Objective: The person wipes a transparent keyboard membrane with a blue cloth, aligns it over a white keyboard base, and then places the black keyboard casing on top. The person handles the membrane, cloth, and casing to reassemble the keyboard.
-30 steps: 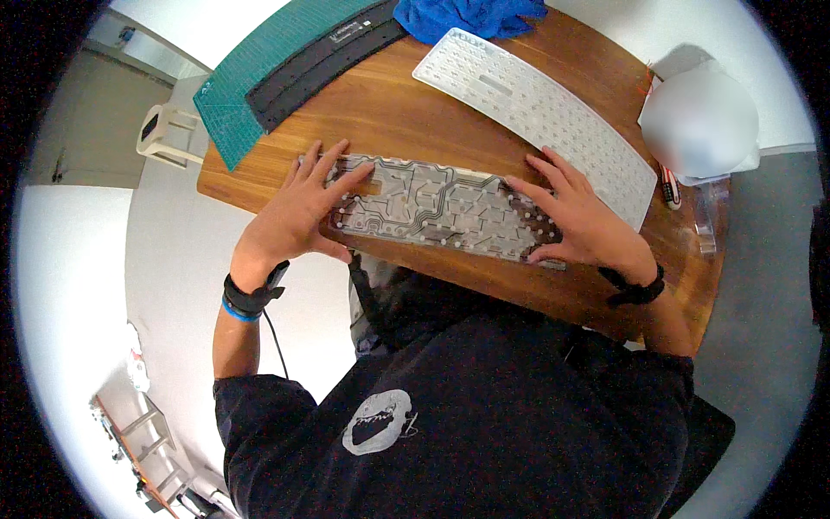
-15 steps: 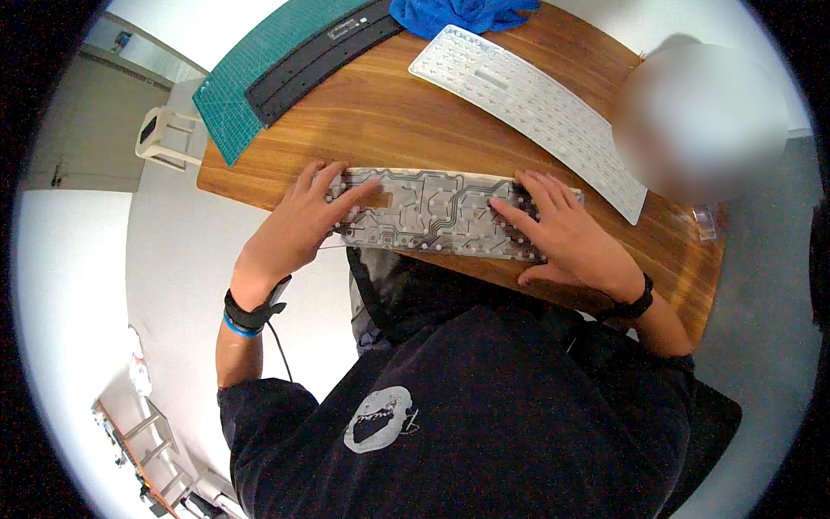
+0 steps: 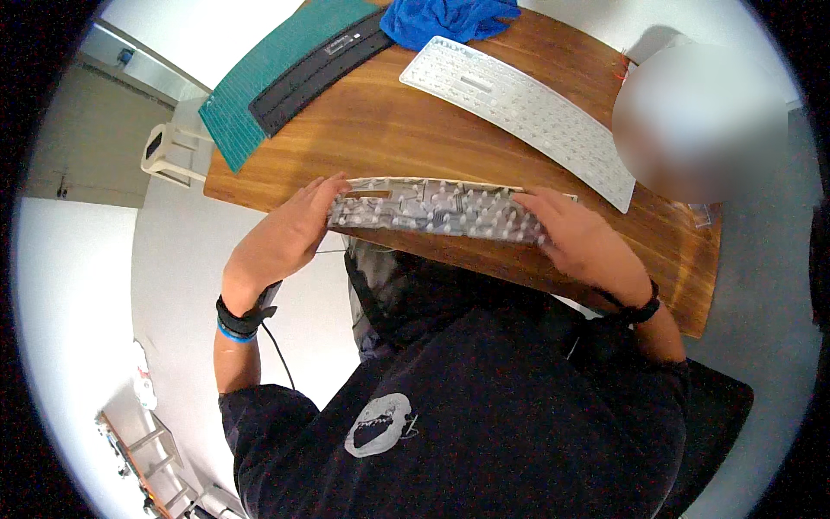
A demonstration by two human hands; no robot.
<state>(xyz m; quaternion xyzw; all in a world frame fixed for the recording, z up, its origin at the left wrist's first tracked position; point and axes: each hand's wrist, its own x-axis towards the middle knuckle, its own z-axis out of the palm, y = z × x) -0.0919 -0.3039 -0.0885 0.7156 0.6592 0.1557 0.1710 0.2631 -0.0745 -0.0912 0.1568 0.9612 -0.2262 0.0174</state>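
A long translucent keyboard membrane sheet (image 3: 432, 212) with many small rubber domes is tilted up on its near edge over the wooden table (image 3: 380, 130). My left hand (image 3: 290, 233) grips its left end and my right hand (image 3: 584, 242) grips its right end. A thin pale board shows just behind the sheet's top edge. My wrists carry dark bands.
A white keyboard panel (image 3: 519, 112) lies face down further back on the table. A green cutting mat (image 3: 259, 69) with a black keyboard frame (image 3: 320, 69) sits at the back left, a blue cloth (image 3: 445, 17) at the back. A white stool (image 3: 173, 151) stands left of the table.
The membrane sheet lay nearly flat a second ago; both hands have tipped it up toward me, so I see it more edge-on.
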